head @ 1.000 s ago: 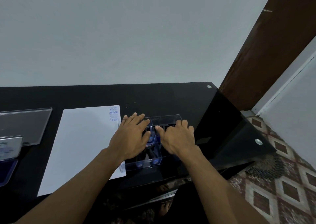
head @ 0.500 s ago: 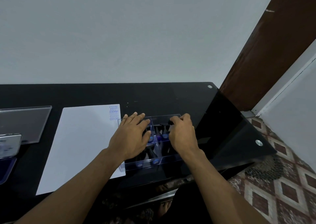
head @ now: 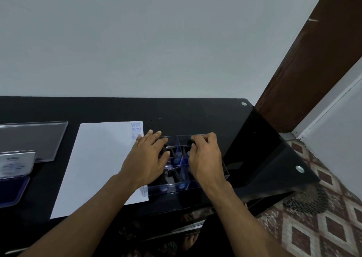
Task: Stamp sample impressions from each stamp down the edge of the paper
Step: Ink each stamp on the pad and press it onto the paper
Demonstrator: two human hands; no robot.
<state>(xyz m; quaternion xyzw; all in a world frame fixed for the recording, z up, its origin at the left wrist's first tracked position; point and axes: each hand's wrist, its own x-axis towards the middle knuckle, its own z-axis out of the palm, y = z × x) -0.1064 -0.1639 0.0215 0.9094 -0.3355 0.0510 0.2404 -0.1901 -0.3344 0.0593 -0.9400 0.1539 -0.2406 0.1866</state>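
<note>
At the far left of the black table (head: 195,111) sits an open ink pad (head: 13,188), its lid raised, with a clear acrylic sheet (head: 33,139) just behind it. To its right lies the white paper (head: 98,164), whose far right corner already carries a few blue impressions (head: 135,129) stacked down the edge; most of that edge is still bare, so the sampling looks early. Next comes the left hand (head: 147,158), fingers straight and slightly spread, resting flat on the left side of the clear divided tray (head: 207,186), apparently steadying it. Inside the tray stand several dark-handled stamps (head: 177,158) with blue bases. The right hand (head: 205,158) hovers over the tray's right compartment, fingers curled and pinching a dark stamp handle (head: 191,141) at the far end. The step in hand seems to be picking the next stamp. The next move calls for lifting it clear of the dividers, carrying it left to the pad for ink, then pressing below the existing marks.
</note>
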